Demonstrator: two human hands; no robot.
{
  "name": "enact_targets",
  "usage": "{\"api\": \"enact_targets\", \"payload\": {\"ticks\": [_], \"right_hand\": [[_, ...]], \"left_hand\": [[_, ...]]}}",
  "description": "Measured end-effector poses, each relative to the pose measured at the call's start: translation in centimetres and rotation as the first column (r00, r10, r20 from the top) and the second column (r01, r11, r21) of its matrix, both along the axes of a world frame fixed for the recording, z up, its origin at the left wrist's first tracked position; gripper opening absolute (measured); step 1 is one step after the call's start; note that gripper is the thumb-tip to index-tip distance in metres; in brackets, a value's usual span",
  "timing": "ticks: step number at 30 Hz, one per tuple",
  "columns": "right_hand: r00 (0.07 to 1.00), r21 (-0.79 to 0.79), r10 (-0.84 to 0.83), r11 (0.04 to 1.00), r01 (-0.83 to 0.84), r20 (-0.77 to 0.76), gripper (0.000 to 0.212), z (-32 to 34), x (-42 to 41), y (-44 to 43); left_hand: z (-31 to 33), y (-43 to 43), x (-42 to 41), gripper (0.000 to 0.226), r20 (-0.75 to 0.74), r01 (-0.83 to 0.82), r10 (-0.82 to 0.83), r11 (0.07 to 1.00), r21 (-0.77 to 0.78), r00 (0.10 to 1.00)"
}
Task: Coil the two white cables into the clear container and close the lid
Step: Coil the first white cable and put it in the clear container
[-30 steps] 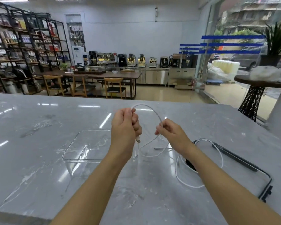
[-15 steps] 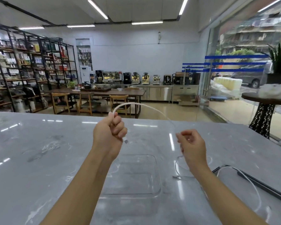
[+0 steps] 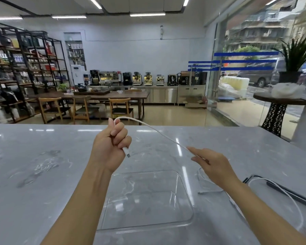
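Note:
My left hand is raised above the marble counter, shut on one end of a white cable; its plug sticks out below my fist. The cable arcs up and right, then down to my right hand, whose thumb and forefinger pinch it. The cable's remaining length lies on the counter under my right wrist. A second white cable loops on the counter at the right edge. The clear container sits open on the counter below and between my hands. I cannot make out a lid.
A black-framed flat object lies at the right, under the second cable. The grey marble counter spreads wide to the left. Beyond its far edge are chairs, tables and shelves.
My head has tilted up, so the container sits lower in view. My hands have moved apart, drawing the cable out into a longer, straighter span between them.

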State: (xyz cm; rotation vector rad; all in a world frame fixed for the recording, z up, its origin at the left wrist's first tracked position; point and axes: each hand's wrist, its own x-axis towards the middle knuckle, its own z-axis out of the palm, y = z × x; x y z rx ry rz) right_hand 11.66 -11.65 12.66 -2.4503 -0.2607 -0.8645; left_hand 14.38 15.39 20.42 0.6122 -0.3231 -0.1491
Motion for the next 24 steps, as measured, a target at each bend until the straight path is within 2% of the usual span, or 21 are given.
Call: {"api": "enact_targets", "payload": {"ticks": [2, 3, 5, 7, 10, 14, 17, 21, 24], "right_hand": [[0.985, -0.146, -0.028, 0.988, 0.053, 0.168, 0.026, 0.3, 0.0, 0.0], [0.980, -0.226, 0.002, 0.973, 0.043, 0.197, 0.027, 0.7, 0.0, 0.2], [0.984, -0.363, 0.098, 0.931, -0.037, 0.150, 0.023, 1.7, 0.0, 1.3], [0.978, -0.401, 0.207, 0.895, -0.196, -0.017, 0.015, 3.3, -0.5, 2.5], [0.934, -0.332, 0.330, 0.873, -0.356, -0.135, 0.021, 5.1, -0.9, 3.8], [0.870, -0.204, 0.483, 0.846, -0.493, -0.099, 0.018, 7.0, -1.4, 4.9], [0.877, -0.113, 0.480, 0.873, -0.474, 0.033, 0.019, 7.6, -0.9, 4.6], [0.899, 0.029, 0.404, 0.910, -0.414, 0.170, 0.008, 8.3, -0.5, 3.8], [0.914, 0.097, 0.349, 0.922, -0.374, 0.207, 0.013, 8.5, -0.2, 3.7]], "left_hand": [[-0.3, 0.0, 0.3, 0.029, -0.015, -0.021, 0.022, 0.999, 0.050, 1.000], [-0.4, -0.3, 0.3, 0.028, -0.018, -0.037, 0.039, 0.994, 0.102, 0.999], [-0.8, -1.5, 0.3, 0.025, -0.004, -0.077, 0.081, 0.961, 0.266, 0.997], [-1.2, -3.1, 0.1, 0.021, 0.043, -0.113, 0.105, 0.870, 0.479, 0.994], [-1.7, -5.2, -0.2, 0.018, 0.137, -0.128, 0.051, 0.751, 0.647, 0.989], [-2.2, -6.3, -1.0, 0.020, 0.226, -0.129, -0.076, 0.631, 0.765, 0.971], [-2.2, -6.3, -1.4, 0.023, 0.206, -0.026, -0.213, 0.633, 0.774, 0.955], [-2.4, -5.9, -1.5, 0.026, 0.200, 0.020, -0.265, 0.646, 0.763, 0.943], [-2.8, -5.8, -1.5, 0.024, 0.177, 0.102, -0.300, 0.722, 0.684, 0.937]]}}
